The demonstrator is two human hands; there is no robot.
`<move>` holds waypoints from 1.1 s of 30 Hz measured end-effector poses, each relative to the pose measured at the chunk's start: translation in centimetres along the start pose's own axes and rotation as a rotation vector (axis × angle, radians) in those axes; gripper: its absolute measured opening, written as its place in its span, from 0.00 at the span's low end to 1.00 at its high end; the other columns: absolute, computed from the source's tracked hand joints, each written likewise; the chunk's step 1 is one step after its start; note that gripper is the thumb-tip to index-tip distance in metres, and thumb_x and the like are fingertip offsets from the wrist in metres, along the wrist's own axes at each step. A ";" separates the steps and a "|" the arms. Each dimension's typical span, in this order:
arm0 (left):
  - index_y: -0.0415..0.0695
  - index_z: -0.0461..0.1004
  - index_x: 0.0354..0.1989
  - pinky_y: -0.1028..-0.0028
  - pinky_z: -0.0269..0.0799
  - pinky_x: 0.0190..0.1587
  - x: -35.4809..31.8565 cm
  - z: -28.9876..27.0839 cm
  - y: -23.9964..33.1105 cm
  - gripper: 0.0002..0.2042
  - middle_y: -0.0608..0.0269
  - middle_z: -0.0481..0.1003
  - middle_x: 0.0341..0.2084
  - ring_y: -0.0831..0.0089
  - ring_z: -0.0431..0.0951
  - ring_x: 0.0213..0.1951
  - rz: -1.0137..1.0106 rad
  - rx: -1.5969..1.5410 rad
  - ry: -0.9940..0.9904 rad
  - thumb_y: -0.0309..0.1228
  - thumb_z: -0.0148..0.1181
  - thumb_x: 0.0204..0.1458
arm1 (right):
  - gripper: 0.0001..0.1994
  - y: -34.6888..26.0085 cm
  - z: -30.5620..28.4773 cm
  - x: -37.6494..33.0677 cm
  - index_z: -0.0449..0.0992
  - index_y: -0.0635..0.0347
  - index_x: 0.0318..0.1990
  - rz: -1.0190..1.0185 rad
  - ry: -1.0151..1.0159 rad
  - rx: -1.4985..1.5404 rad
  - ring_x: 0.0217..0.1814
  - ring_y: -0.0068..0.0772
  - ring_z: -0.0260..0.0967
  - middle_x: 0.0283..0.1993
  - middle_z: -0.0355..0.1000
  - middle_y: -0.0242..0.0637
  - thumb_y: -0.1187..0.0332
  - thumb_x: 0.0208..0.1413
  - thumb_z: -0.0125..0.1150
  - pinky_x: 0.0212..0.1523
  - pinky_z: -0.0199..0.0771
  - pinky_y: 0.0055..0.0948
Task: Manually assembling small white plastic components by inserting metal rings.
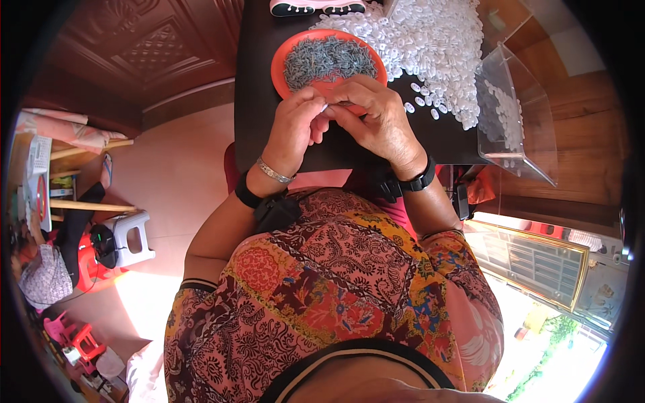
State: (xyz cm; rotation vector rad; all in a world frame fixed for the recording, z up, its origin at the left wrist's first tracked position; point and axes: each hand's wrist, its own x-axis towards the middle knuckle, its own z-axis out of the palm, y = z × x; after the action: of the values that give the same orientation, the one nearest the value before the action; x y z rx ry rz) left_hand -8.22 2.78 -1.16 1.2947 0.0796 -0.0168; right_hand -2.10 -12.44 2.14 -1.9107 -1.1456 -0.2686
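Observation:
Both my hands meet over the near rim of an orange plate [277, 62] heaped with small grey metal screws [329, 57]. Between the thumb and fingers of my left hand [290, 127] a small white plastic piece [325, 107] is pinched, only its tip showing. My right hand [379, 121] is closed in a pinch right beside it; whatever lies in its fingertips is too small and covered to name. To the right of the plate spreads a big heap of white oval plastic pieces [430, 47], with several loose ones [420, 101] at its near edge.
The dark table [259, 40] carries a clear plastic bin [494, 134] at its right edge, with white pieces inside. A pink shoe [316, 5] sits at the far edge. Over to the left, another person [47, 275] is near a white stool [134, 238].

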 end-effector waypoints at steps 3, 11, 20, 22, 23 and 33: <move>0.43 0.68 0.27 0.84 0.56 0.19 0.0 -0.1 -0.1 0.13 0.68 0.68 0.16 0.83 0.65 0.16 -0.027 -0.017 -0.014 0.39 0.43 0.57 | 0.06 -0.3 0.1 -0.2 0.75 0.59 0.31 0.012 -0.003 -0.035 0.29 0.37 0.73 0.28 0.71 0.36 0.73 0.45 0.65 0.28 0.73 0.30; 0.41 0.70 0.28 0.83 0.60 0.21 -0.7 0.1 -0.2 0.11 0.68 0.69 0.17 0.83 0.65 0.18 0.029 0.148 -0.036 0.36 0.47 0.56 | 0.05 -0.9 -0.6 -0.7 0.75 0.60 0.31 0.140 -0.094 -0.095 0.27 0.37 0.72 0.26 0.71 0.38 0.73 0.45 0.62 0.26 0.71 0.28; 0.43 0.70 0.25 0.84 0.56 0.20 -1.3 -1.6 0.4 0.12 0.70 0.69 0.17 0.85 0.65 0.18 -0.026 0.063 0.017 0.36 0.47 0.56 | 0.07 3.1 -1.4 2.8 0.78 0.57 0.36 0.044 -0.338 -0.333 0.34 0.42 0.72 0.32 0.73 0.40 0.69 0.49 0.58 0.34 0.71 0.34; 0.44 0.71 0.25 0.84 0.56 0.20 -1.3 -1.9 0.3 0.12 0.70 0.69 0.17 0.85 0.65 0.17 -0.044 0.066 0.035 0.36 0.48 0.56 | 0.07 4.1 -0.7 3.7 0.78 0.57 0.35 -0.003 -0.358 -0.435 0.35 0.44 0.71 0.32 0.72 0.40 0.68 0.49 0.58 0.35 0.71 0.36; 0.44 0.71 0.25 0.84 0.56 0.20 -1.3 -2.1 0.2 0.12 0.70 0.69 0.16 0.85 0.65 0.17 -0.063 0.068 0.053 0.36 0.48 0.56 | 0.07 4.5 -0.2 4.1 0.78 0.56 0.34 -0.006 -0.380 -0.448 0.36 0.44 0.71 0.31 0.72 0.39 0.67 0.49 0.57 0.36 0.71 0.37; 0.44 0.71 0.24 0.84 0.55 0.19 -1.2 -2.5 -0.3 0.11 0.72 0.68 0.16 0.85 0.64 0.16 -0.100 0.024 0.083 0.36 0.49 0.55 | 0.05 5.8 0.1 3.9 0.76 0.56 0.31 -0.011 -0.366 -0.570 0.36 0.44 0.71 0.31 0.72 0.37 0.69 0.48 0.55 0.36 0.72 0.38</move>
State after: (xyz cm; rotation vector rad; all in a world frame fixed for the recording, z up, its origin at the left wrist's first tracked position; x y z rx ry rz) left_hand -9.60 5.09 -2.01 1.3149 0.2157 -0.0494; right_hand 4.66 -11.08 1.02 -2.5299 -1.4266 -0.2785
